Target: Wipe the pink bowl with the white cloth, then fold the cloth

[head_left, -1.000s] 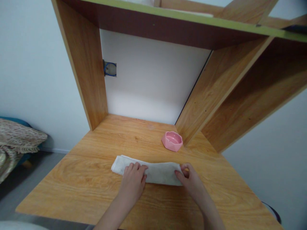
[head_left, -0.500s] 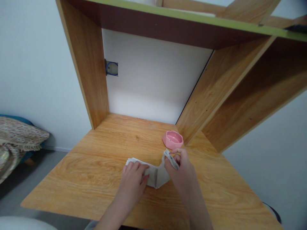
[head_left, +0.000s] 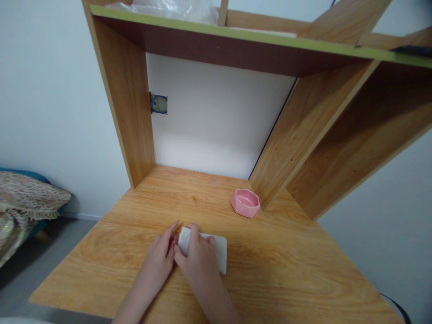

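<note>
A small pale grey cloth [head_left: 221, 252], folded into a compact rectangle, lies on the wooden desktop. My right hand [head_left: 200, 254] is over it, thumb and fingers closed around its left end and hiding the middle. Close against that same end is my left hand [head_left: 161, 253], its index finger stretched out past the cloth edge and its other fingers partly hidden. Behind the cloth, to the right, stands a pink faceted ashtray-like bowl [head_left: 245, 203], apart from both hands.
The wooden desktop [head_left: 286, 265] runs to a rounded left corner. Upright side panels [head_left: 118, 103] and a shelf [head_left: 216, 47] with a clear plastic bag [head_left: 175, 10] frame the recess. A socket box [head_left: 159, 104] opens in the back wall. Patterned fabric [head_left: 30, 193] covers furniture at left.
My right hand has moved left, folding the raised right part of the cloth over onto the left part. My left hand has slid left off the cloth's top. The view has tilted slightly up.
</note>
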A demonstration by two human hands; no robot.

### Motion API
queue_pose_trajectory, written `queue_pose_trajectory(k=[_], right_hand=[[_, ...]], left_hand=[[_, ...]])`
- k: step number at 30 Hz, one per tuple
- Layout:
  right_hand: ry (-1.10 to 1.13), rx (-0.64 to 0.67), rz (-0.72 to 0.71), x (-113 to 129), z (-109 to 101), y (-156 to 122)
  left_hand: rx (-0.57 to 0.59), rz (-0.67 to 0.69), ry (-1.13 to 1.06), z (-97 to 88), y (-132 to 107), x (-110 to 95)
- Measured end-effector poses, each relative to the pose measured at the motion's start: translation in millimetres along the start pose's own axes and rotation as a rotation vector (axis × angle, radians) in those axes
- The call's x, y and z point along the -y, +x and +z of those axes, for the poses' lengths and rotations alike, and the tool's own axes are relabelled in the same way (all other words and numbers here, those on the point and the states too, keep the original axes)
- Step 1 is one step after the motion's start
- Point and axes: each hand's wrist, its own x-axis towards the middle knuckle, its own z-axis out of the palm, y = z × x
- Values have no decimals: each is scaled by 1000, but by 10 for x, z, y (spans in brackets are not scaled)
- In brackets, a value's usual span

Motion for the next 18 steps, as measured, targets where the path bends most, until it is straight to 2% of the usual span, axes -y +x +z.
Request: queue_pose_trajectory(k=[3, 6, 10, 13, 18], right_hand=[[104, -66, -47, -56, -27, -131], [163, -141, -81, -192, -176, -233], [120, -203, -19, -477, -371, -317], [52, -178, 47, -661, -380, -369], [-53, -55, 117, -811, -194, -444]], left_hand=[[-39, -34, -69, -50, -1, -31], [-39, -47, -126, -72, -14, -116], [-69, -26, -102, -43, -40, -180], [-89, -8, -58, -38, -58, -178], [22, 29, 100, -70, -67, -130]])
